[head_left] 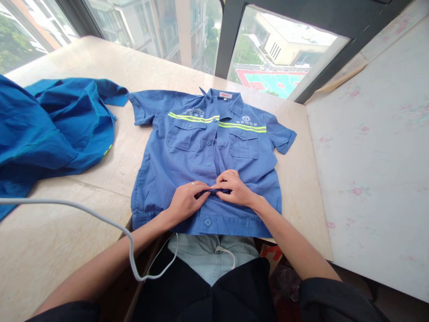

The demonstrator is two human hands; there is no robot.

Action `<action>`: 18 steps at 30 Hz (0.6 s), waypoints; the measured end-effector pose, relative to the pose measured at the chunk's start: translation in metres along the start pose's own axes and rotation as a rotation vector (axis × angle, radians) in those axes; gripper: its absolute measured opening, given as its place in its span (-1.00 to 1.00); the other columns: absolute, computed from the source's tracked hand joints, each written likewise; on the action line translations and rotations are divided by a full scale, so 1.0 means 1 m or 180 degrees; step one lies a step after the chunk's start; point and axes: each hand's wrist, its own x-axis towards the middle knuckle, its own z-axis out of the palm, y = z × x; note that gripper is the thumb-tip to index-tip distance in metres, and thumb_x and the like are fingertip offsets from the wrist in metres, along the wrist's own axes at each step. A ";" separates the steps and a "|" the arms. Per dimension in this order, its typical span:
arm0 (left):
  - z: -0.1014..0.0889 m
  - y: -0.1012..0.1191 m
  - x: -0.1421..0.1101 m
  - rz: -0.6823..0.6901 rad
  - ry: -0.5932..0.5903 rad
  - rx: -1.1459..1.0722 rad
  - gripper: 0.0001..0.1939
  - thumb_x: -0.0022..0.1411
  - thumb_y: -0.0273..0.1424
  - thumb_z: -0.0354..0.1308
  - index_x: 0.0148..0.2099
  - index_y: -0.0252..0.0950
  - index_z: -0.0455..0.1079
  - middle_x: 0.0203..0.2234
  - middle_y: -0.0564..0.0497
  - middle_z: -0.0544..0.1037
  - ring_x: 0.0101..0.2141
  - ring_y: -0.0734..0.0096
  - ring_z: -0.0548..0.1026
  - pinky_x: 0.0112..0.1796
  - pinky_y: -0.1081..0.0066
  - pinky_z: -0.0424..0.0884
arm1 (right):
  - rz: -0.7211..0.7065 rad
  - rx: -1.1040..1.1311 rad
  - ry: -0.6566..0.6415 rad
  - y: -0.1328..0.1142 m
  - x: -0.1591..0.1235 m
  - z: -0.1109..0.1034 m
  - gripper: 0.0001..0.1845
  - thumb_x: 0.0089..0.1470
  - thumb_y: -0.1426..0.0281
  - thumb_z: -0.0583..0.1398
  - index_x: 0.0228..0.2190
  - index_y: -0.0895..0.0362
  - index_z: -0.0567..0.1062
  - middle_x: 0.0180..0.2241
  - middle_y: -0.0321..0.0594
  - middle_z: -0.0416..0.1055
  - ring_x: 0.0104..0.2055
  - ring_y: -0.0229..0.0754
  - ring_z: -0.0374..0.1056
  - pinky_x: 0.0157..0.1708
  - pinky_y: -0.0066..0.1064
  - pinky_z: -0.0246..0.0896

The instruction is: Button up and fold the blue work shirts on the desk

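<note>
A blue short-sleeved work shirt (187, 165) with yellow-green stripes lies face up, collar towards the window. Both hands meet at its front placket, low on the body. My left hand (189, 199) pinches the placket's edge from the left. From the right, my right hand (233, 187) pinches the same fold, its fingertips touching the left ones. Whatever button sits between the fingers is hidden. Below them a button (208, 222) shows on the hem band, and several more run up the front. The collar end of the shirt front lies slightly parted.
Another blue garment (67, 129) lies crumpled at the left of the pale tabletop (298, 179). A white cable (100, 218) loops across the lower left, in front of my left forearm. Windows rise behind, and a flower-patterned panel (372, 156) stands at the right.
</note>
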 end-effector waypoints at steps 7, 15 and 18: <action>0.002 0.001 0.001 -0.0048 -0.0008 0.0028 -0.83 0.31 -0.40 0.17 -0.11 -0.21 0.57 -0.22 0.06 0.61 -0.27 0.43 0.56 -0.24 0.45 0.39 | 0.0046 0.0001 -0.0312 0.003 0.002 -0.005 -0.84 0.14 0.44 0.24 -0.22 0.07 0.60 -0.20 -0.19 0.47 -0.09 -0.15 0.29 0.02 -0.20 -0.02; 0.003 0.003 0.000 -0.0218 0.0038 0.0103 -0.85 0.32 -0.40 0.16 -0.16 -0.25 0.56 -0.24 0.04 0.59 -0.25 0.41 0.54 -0.20 0.43 0.37 | -0.0268 -0.0456 0.0084 -0.001 -0.002 0.003 -0.87 0.13 0.45 0.22 -0.25 0.11 0.57 -0.25 -0.19 0.48 -0.15 -0.16 0.29 -0.04 -0.22 0.01; 0.003 0.004 0.001 -0.0193 0.0051 0.0145 -0.86 0.32 -0.39 0.16 -0.17 -0.24 0.55 -0.24 0.05 0.59 -0.26 0.42 0.54 -0.22 0.43 0.37 | -0.0415 -0.0629 0.0177 -0.003 -0.003 0.005 -0.86 0.15 0.46 0.18 -0.25 0.13 0.55 -0.26 -0.18 0.47 -0.16 -0.15 0.28 -0.06 -0.23 0.04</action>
